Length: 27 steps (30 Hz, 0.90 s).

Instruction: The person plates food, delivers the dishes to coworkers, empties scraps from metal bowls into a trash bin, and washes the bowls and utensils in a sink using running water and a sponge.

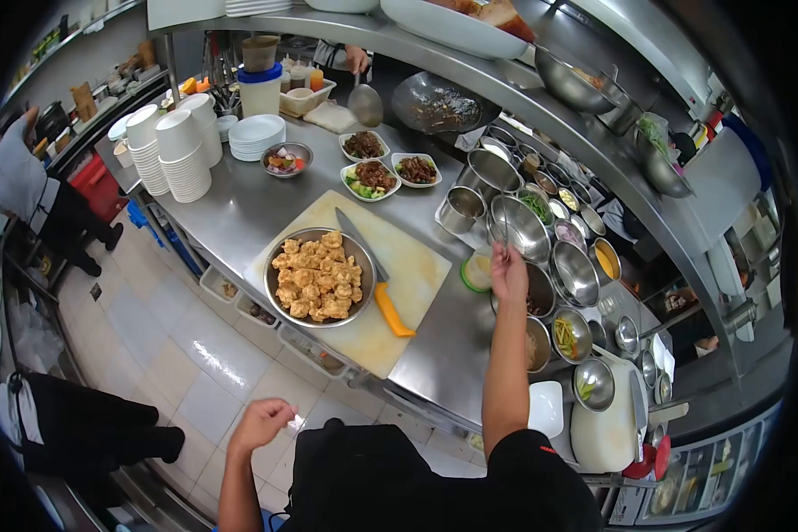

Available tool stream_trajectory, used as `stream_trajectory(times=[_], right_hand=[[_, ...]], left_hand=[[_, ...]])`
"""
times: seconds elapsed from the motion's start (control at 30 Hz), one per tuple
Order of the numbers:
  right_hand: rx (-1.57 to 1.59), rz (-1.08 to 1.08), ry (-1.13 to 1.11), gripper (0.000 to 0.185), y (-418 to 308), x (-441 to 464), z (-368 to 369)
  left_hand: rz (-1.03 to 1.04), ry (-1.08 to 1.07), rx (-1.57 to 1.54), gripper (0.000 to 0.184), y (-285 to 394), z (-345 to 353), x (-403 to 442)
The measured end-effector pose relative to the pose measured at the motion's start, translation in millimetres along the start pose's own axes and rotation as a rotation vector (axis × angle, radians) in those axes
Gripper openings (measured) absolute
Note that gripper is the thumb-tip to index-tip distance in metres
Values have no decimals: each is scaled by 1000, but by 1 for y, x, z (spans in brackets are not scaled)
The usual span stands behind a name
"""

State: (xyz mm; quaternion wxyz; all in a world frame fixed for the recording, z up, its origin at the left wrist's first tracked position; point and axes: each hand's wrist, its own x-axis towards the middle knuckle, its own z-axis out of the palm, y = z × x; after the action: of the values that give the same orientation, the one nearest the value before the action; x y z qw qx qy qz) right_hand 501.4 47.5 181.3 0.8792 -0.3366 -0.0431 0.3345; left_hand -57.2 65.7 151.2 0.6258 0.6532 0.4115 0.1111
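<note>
My right hand (508, 273) reaches over the containers on the right with its fingers pinched together. Just beyond the fingertips is the rim of a steel bowl (525, 232); whatever thin thing the fingers may grip is too small to name. Low and near my body, my left hand (262, 424) is curled closed with nothing visible in it. A steel bowl (366, 306) full of golden fried pieces (315, 277) rests on a yellowish cutting board (426, 266). Beside that bowl lies a knife with a yellow handle (392, 310).
Behind the board stand several white dishes of dark meat (371, 179), a bowl of cut vegetables (285, 161) and stacked white bowls (183, 155). Across the counter, another person's hand (356, 60) holds a ladle (364, 105) near a wok (439, 102). A steel shelf (470, 66) runs overhead.
</note>
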Motion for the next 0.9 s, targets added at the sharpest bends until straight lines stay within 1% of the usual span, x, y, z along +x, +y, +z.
stream_trajectory(times=[0.03, 0.07, 0.13, 0.17, 0.23, 0.27, 0.3, 0.33, 0.37, 0.4, 0.47, 0.5, 0.53, 0.57, 0.6, 0.63, 0.67, 0.7, 0.73, 0.8, 0.87, 0.9], right_hand=[[97, 63, -17, 14, 3, -25, 2], [102, 69, -25, 14, 6, -46, 2], [275, 235, -230, 23, 10, -84, 2], [279, 241, -237, 23, 10, -103, 4], [419, 465, -342, 30, 8, -137, 8], [422, 474, -347, 30, 6, -149, 6], [373, 531, -428, 33, 4, -158, 3], [323, 588, -509, 36, 1, -169, 8], [188, 524, -490, 35, -2, -182, 14], [196, 532, -490, 35, 1, -182, 6], [85, 408, -643, 32, 4, -188, -19], [-90, 344, -403, 9, 1, -204, -13], [-92, 329, -394, 9, 4, -214, -19], [-337, 236, -310, 11, 9, -224, -28], [-578, 139, -217, 18, 17, -233, -39], [-690, 81, -180, 29, 29, -239, -54], [-689, 64, -165, 29, 40, -247, -71], [-881, -36, -93, 30, 52, -254, -85], [-1071, -137, -18, 30, 61, -264, -91], [-1095, -201, 8, 32, 75, -274, -103], [-1126, -345, 162, 30, 94, -273, -119], [-1183, -374, 228, 34, 97, -276, -118]], left_hand=[[82, 108, -18, 22, 21, -4, -6], [220, 190, -2, 18, 41, -8, -11], [497, 341, 85, 9, 83, -16, -23], [636, 409, 158, 4, 107, -19, -29], [922, 652, 188, 10, 165, -9, -50], [1129, 713, 318, 20, 185, -11, -60], [1279, 825, 337, 22, 204, -6, -71], [1374, 921, 449, 22, 224, -4, -89], [1444, 1021, 524, 28, 236, 0, -104], [1495, 985, 508, 36, 235, -2, -119], [1749, 971, 353, 31, 254, 6, -134], [1874, 961, 288, 28, 263, 10, -141], [1984, 1025, 188, 19, 275, 13, -146], [2051, 1231, 108, 14, 291, 19, -152], [2052, 1485, 28, 18, 308, 26, -153], [1973, 1771, -43, 27, 322, 33, -157], [2062, 1655, -131, 27, 316, 21, -164], [2129, 1508, -177, 27, 301, 4, -177], [2171, 1404, -225, 27, 290, -10, -187], [2198, 1314, -294, 27, 274, -31, -198], [2208, 1266, -347, 27, 262, -48, -208], [2210, 1251, -365, 27, 256, -55, -213]])
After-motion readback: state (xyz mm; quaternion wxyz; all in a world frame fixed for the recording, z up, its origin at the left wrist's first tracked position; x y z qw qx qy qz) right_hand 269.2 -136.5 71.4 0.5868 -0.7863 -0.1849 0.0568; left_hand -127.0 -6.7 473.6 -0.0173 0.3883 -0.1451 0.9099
